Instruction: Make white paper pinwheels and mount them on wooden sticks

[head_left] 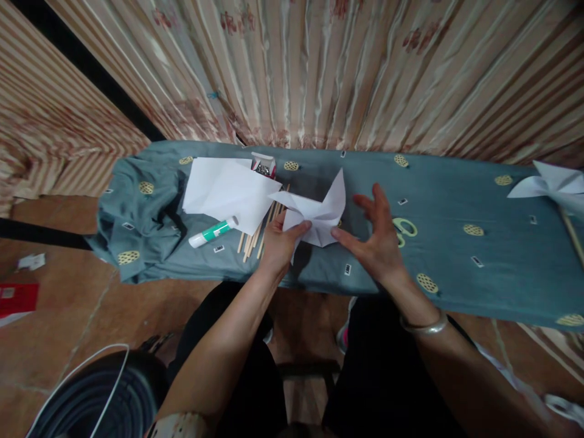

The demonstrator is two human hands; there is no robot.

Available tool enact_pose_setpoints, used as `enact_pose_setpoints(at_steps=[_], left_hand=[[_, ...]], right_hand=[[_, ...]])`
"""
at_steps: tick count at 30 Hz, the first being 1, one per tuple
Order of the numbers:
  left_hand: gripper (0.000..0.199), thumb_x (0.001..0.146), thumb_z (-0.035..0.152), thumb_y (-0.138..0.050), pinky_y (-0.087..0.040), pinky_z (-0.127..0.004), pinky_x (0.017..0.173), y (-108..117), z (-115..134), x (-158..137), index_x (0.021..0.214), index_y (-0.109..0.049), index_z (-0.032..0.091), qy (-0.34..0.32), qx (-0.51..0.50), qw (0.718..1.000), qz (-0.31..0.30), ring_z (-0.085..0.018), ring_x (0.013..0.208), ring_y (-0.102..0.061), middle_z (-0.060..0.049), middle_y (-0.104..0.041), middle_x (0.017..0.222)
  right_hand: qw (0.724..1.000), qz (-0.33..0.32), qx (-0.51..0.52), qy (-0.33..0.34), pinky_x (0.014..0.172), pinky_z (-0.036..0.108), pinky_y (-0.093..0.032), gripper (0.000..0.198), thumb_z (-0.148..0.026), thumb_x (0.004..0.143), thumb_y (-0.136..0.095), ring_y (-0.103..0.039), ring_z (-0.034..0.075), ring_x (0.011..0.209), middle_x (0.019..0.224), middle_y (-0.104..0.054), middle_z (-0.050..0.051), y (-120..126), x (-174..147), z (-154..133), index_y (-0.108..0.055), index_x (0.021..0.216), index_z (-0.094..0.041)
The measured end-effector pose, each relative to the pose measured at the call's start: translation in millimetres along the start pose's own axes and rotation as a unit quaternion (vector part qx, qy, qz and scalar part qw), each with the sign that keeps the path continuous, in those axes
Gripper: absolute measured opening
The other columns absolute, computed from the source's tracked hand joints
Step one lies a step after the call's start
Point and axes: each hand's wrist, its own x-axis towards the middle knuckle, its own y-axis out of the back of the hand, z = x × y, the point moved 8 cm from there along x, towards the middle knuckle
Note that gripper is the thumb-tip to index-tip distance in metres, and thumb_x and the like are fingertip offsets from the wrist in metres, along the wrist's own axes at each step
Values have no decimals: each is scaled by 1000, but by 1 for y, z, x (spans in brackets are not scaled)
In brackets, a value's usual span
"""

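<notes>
Head: left fingers [277, 221] partly behind pinwheel [322, 222]

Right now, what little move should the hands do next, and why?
Maybe close the right hand gently on the folded white paper: that hand's fingers are spread open beside the paper, and only the left hand pinches it.

Curtain [314, 73]; red obj [19, 298] on flr [77, 261]
</notes>
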Motion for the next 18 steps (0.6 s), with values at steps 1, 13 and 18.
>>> enact_pose_setpoints(at_steps=[1,13,18], left_hand=[[23,55,21,-85,-47,-27,70,-2,-1,-1,74,-73,18,0,12,1000,-6,-14,66,-61,2,-72,72],[24,55,17,-84,-43,-26,67,-22,-4,-9,76,-72,18,-3,64,997,-36,-15,66,-57,2,-68,68],[28,55,20,-84,-42,-25,65,-24,-6,-8,79,-72,18,-26,77,996,-48,-14,64,-56,2,-68,69]], right_hand=[[998,-26,51,-28,101,58,-50,97,-55,82,-69,-62,32,121,132,-61,19,-6,1,9,-15,155,-21],[988,-17,111,-101,87,46,-58,81,-43,71,-76,-68,30,102,121,-68,14,-13,6,19,-45,141,-16],[991,-21,69,-116,78,44,-59,82,-42,69,-76,-68,27,88,108,-71,12,-10,8,20,-47,139,-11]])
